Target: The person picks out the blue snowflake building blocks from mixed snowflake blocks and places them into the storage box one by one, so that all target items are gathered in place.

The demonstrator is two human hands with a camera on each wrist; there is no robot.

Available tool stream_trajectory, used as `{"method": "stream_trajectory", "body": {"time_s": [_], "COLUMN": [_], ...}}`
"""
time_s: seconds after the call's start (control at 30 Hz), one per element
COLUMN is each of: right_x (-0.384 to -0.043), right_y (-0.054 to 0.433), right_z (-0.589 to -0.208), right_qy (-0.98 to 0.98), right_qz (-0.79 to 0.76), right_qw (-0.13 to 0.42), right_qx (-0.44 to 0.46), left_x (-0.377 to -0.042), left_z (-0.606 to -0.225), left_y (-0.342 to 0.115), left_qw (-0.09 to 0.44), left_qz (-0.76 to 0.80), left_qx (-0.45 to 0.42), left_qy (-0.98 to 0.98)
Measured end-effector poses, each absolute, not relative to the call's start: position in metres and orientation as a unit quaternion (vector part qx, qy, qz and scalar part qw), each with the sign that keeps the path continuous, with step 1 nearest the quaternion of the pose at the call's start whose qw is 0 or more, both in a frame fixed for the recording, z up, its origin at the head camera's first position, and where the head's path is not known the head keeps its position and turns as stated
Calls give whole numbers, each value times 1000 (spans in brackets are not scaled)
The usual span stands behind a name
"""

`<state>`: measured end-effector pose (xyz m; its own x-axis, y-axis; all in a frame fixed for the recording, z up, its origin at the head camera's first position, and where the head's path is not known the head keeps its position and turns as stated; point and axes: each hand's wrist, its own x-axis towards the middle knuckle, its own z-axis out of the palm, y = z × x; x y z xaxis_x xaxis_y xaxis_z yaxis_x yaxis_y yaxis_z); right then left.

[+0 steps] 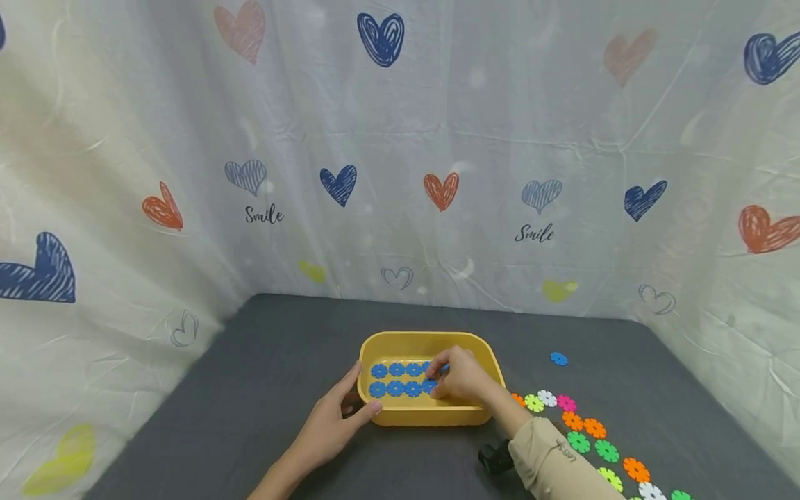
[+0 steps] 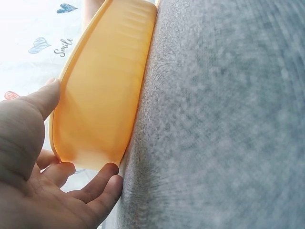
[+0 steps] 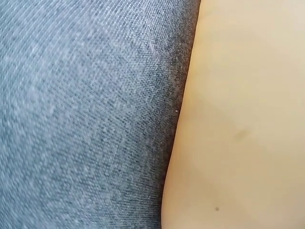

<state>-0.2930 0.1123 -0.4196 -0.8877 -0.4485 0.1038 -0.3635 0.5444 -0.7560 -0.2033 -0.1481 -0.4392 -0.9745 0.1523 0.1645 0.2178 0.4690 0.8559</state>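
A yellow plastic bin stands on the dark cloth. Inside it, blue notched discs, like flower-shaped building pieces, lie in two rows. My left hand holds the bin's left end. In the left wrist view the thumb of the left hand lies at the rim, and its bent fingers touch the end wall. Over the bin's right half, my right hand reaches in and pinches a blue disc at the near row's right end. This hand partly covers the discs behind it. The right wrist view does not show its fingers.
One blue disc lies alone right of the bin. Several orange, green, white and pink discs spread along the right side, partly behind the right sleeve. A black object is by that sleeve. A heart-printed curtain surrounds the table.
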Motion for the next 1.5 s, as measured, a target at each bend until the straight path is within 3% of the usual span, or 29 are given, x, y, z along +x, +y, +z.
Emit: {"method": "stream_trajectory", "body": {"time_s": [0.93,1.5], "right_x": [-289,-284], "right_y": [118,151], "right_z": [-412,-399], "right_qy": [887,881], "right_qz": [-373,-384], "right_qw": [17,-20], "right_qx": [-270,-276], "left_x": [-204,-203], "left_z": [-440,-439], "left_y": [-147,-148], "left_qw": [39,42], "left_qz": [-504,-502], "left_qx": [-120,-105], "left_qy": [-854,-857]}}
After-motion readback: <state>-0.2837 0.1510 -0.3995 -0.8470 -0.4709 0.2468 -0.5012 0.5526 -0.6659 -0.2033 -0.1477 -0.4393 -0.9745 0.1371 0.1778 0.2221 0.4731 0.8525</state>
